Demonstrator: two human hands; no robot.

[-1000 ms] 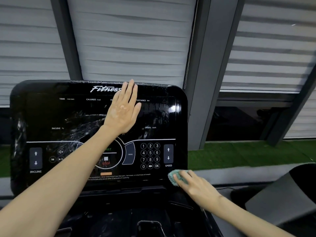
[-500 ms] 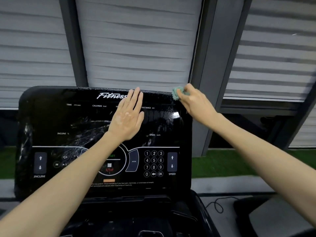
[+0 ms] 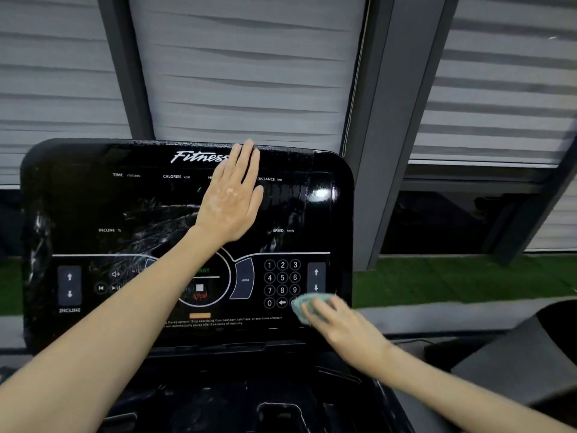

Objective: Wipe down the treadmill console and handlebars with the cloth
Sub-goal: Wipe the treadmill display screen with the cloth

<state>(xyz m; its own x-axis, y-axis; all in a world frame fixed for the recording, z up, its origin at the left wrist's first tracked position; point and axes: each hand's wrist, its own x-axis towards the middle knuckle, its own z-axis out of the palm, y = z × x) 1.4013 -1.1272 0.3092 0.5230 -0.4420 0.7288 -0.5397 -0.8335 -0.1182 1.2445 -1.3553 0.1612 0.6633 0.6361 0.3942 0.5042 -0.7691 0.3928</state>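
From my feed, pleated grey blinds (image 3: 249,73) hang behind the console. The treadmill console (image 3: 93,198) is a wide, glossy black panel with rounded corners. Its long axis runs left to right, its face tilts towards me, and pale wet streaks mark its left half. The left hand (image 3: 232,203) lies flat on the console's upper middle, fingers straight and together, pointing up. The right hand (image 3: 346,329) is blurred at the console's lower right corner, fingers curled over the cloth (image 3: 304,307). The cloth is a small teal bunched wad pressed against the console just beside the number keypad (image 3: 282,282); I cannot tell its long axis.
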